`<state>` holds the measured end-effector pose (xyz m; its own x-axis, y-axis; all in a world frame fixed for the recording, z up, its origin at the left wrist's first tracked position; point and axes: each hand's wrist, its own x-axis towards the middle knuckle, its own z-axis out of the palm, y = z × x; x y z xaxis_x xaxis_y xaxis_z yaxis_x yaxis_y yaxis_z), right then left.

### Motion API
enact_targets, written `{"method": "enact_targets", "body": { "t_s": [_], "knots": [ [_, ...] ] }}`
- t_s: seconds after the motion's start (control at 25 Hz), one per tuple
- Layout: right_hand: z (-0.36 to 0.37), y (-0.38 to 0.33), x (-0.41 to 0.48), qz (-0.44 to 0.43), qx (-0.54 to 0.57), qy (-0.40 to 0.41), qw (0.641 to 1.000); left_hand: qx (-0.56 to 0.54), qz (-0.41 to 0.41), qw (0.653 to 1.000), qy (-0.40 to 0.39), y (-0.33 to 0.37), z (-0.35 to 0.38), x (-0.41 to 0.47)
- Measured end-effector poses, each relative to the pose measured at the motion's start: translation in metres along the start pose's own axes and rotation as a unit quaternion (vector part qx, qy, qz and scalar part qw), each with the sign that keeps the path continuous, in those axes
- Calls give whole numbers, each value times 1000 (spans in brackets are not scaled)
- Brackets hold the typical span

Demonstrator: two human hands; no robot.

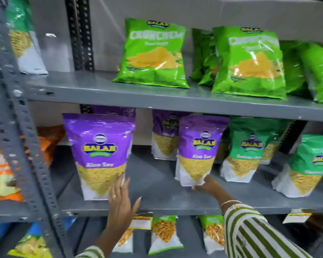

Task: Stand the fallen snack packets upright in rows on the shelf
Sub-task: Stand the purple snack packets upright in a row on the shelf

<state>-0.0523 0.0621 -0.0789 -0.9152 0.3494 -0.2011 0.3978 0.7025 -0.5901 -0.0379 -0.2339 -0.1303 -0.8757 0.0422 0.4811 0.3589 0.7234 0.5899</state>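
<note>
Grey metal shelf (157,190), pale wall behind, left hand (120,203) fingers spread beside purple packet (101,155), right hand (208,185) pinching second purple packet (199,151)

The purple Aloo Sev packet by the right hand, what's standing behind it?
Behind the purple Aloo Sev packet that the right hand touches stands another purple packet, further back and left. Its right side is covered, so anything directly behind the front packet cannot be seen.
</note>
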Motion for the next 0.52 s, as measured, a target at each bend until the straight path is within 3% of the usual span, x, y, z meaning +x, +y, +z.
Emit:
{"method": "enact_targets", "body": {
  "t_s": [0.12,0.24,0.28,0.44,0.52],
  "knots": [
    [-26,48,42,-22,160,29,986,-127,-58,985,-102,76,57,37],
    [-19,77,89,-76,183,-12,980,-210,-165,935,-233,117,110,73],
    [-14,79,98,-97,202,-39,974,-217,-186,927,-241,122,120,79],
    [-4,55,78,-118,258,-14,959,-222,-248,923,-194,85,147,83],
    [6,42,60,-135,274,-35,952,-195,-265,927,-178,80,125,74]
  ]
}}
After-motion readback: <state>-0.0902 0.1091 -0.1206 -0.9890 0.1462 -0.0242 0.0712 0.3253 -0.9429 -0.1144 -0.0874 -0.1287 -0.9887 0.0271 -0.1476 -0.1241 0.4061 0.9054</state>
